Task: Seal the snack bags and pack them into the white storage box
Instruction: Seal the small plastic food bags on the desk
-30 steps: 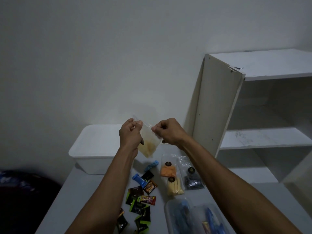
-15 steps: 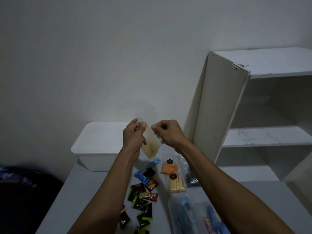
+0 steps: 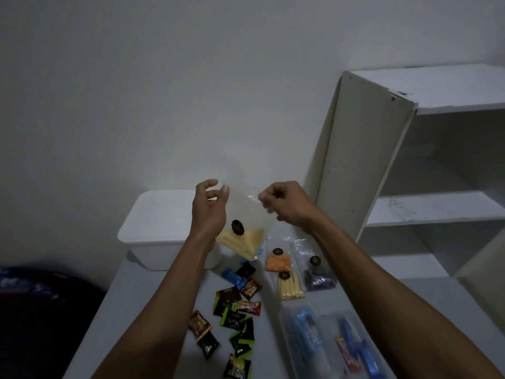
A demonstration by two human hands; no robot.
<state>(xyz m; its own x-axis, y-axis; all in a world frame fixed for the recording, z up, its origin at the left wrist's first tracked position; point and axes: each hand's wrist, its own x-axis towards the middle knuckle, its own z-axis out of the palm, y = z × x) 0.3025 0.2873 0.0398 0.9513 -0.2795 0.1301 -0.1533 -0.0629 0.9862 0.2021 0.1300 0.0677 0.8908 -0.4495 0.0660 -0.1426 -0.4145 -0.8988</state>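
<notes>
A clear snack bag with yellow sticks and a dark round sticker hangs in the air above the table. My right hand pinches its top right corner. My left hand is at the bag's top left edge with thumb and fingers apart around it. The white storage box, lid on, stands behind on the table's far left. Three more clear snack bags lie on the table: orange, yellow sticks and dark pieces.
Several small candy wrappers are scattered on the grey table in front. A clear container with blue items sits at the near right. A white shelf unit stands to the right; a dark object lies at lower left.
The bag has turned flat toward me, showing its sticker. My hands have spread apart along its top edge, and the left hand's fingers have loosened.
</notes>
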